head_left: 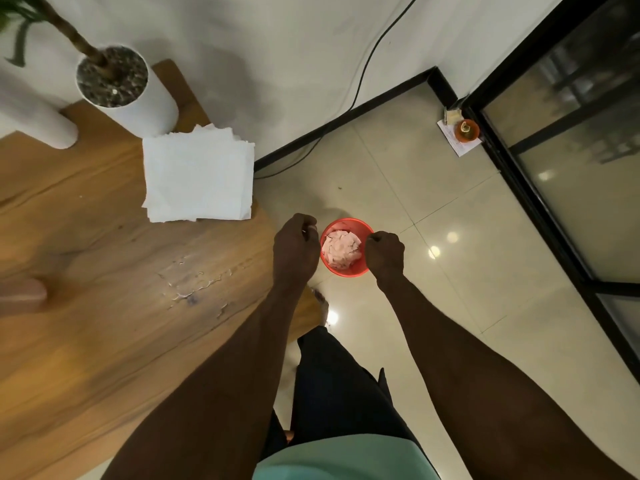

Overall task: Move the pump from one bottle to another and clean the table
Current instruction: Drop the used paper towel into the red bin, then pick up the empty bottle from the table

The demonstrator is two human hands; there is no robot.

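Both your hands are over the floor, just past the edge of the wooden table (86, 341), on either side of a small red bin (360, 268) that stands on the tiles. Your left hand (296, 249) hangs with its fingers loosely curled downward and it holds nothing that I can see. Your right hand (384, 254) is clenched into a fist beside the rim of the bin; whether something small is inside the fist I cannot tell. The bin contains crumpled pinkish tissues (341, 249), which fill it almost to the rim.

On the table, a wet smear (194, 285) lies on the wood near the edge. A stack of white paper napkins (197, 178) lies further back, just in front of a white pot (131, 98) filled with pebbles and holding a plant stem. The pump and the bottles are not in view.
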